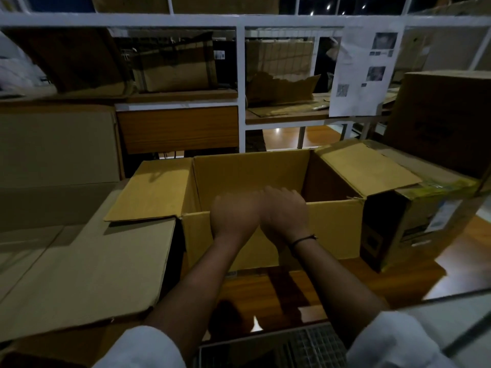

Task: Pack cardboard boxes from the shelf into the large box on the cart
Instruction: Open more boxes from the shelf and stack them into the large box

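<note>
Both hands, the left hand [235, 213] and right hand [285, 208], rest side by side over the near rim of the big open box [332, 224]. Whether they grip anything I cannot tell. Inside looks empty; boxes [172, 65] beyond on the shelf [240, 83] remain unpacked.

Dim room, low light. White metal shelving frame [240, 88] spans the back, wood-grain panel [177, 128] under one bay. Printed paper sheet [362, 73] hangs off the frame at right. Glossy orange-brown wood floor [281, 138] catches reflections. Small ceiling lights [329, 6] visible top right.
</note>
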`<action>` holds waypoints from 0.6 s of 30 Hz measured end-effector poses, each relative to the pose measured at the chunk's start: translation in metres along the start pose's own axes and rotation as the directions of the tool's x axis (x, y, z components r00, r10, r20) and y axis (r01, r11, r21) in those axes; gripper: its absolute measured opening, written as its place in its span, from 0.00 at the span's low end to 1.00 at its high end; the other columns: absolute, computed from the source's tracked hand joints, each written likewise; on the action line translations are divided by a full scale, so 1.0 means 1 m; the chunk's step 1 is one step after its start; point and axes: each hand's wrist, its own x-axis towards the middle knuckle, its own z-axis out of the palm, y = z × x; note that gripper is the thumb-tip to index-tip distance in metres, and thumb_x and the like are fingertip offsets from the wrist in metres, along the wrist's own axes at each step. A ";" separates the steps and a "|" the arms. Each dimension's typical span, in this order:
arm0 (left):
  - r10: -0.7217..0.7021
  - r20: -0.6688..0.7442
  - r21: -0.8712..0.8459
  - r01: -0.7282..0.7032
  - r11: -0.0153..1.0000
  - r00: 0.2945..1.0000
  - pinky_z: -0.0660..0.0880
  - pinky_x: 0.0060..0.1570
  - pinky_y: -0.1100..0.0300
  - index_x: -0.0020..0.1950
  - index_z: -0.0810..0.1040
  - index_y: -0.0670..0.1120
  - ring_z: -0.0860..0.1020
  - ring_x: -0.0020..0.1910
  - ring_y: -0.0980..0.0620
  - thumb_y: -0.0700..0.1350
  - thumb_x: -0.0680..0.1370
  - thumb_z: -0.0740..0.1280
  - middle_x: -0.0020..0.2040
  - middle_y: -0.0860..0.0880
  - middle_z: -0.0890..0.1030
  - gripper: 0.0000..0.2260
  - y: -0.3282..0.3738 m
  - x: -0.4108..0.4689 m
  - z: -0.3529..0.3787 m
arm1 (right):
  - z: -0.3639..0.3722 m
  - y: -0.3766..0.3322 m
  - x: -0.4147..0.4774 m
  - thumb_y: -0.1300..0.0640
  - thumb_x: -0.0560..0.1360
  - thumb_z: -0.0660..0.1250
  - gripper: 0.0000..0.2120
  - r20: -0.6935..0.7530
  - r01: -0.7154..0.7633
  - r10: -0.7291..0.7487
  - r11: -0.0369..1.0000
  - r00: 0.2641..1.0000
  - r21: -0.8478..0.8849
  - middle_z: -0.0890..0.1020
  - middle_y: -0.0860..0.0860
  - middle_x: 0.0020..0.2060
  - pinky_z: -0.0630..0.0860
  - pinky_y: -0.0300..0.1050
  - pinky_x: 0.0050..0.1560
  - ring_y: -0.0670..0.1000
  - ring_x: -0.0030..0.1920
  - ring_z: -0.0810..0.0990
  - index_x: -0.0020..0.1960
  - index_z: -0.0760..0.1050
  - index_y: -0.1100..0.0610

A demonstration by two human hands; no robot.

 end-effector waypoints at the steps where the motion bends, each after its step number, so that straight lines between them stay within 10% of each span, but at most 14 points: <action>1: 0.023 -0.018 0.012 -0.023 1.000 1.000 0.70 0.43 0.51 0.41 0.79 0.51 0.73 0.35 0.51 0.55 0.86 0.49 0.35 0.51 0.77 0.24 -0.002 -0.006 0.002 | -0.001 0.000 -0.008 0.49 0.85 0.54 0.15 0.005 0.002 -0.002 1.000 1.000 -0.022 0.75 0.48 0.36 0.65 0.49 0.40 0.52 0.36 0.72 0.47 0.74 0.53; 8: 0.126 -0.075 -0.071 -0.132 0.989 0.989 0.56 0.77 0.44 0.72 0.72 0.50 0.70 0.70 0.46 0.56 0.85 0.55 0.70 0.48 0.74 0.19 -0.014 -0.058 0.014 | -0.012 0.006 -0.069 0.46 0.85 0.55 0.26 0.128 0.047 -0.038 0.996 0.991 -0.070 0.67 0.54 0.77 0.53 0.63 0.79 0.56 0.78 0.62 0.79 0.64 0.55; 18: 0.104 0.094 -0.006 -0.104 0.995 0.990 0.41 0.80 0.41 0.85 0.48 0.50 0.40 0.83 0.43 0.61 0.83 0.54 0.85 0.47 0.45 0.33 -0.010 -0.076 -0.001 | -0.039 0.002 -0.104 0.27 0.77 0.59 0.51 0.322 0.167 -0.119 0.977 0.939 -0.129 0.42 0.62 0.83 0.49 0.70 0.79 0.64 0.82 0.41 0.84 0.46 0.60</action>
